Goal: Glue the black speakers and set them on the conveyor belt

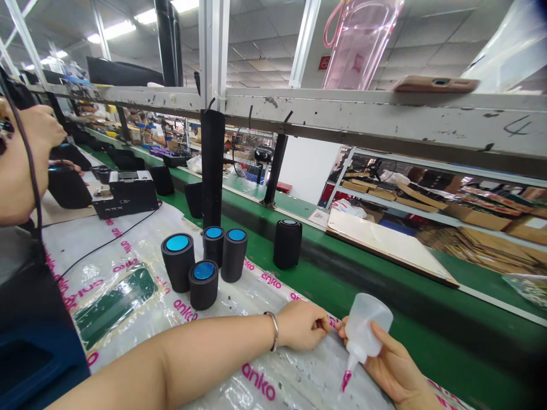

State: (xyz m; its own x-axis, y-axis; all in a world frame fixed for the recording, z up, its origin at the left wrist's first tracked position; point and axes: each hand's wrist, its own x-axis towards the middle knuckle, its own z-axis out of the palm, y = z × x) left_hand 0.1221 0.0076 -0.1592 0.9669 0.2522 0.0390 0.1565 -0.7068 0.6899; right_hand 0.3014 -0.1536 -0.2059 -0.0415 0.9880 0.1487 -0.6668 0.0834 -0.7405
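near the right front of the bench, squeeze bottle [366, 330] tipped nozzle-down, gripped in right hand [395, 367]; left hand [301, 326] curled shut just beside it on printed plastic sheet [265, 296]. farther left, four blue-topped black cylinders [203, 262]; beyond, green conveyor belt [342, 279].

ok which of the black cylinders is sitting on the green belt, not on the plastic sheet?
The lone cylinder furthest right, standing upright on the green belt. The other four cluster left of it on the printed plastic sheet, their blue tops brighter.
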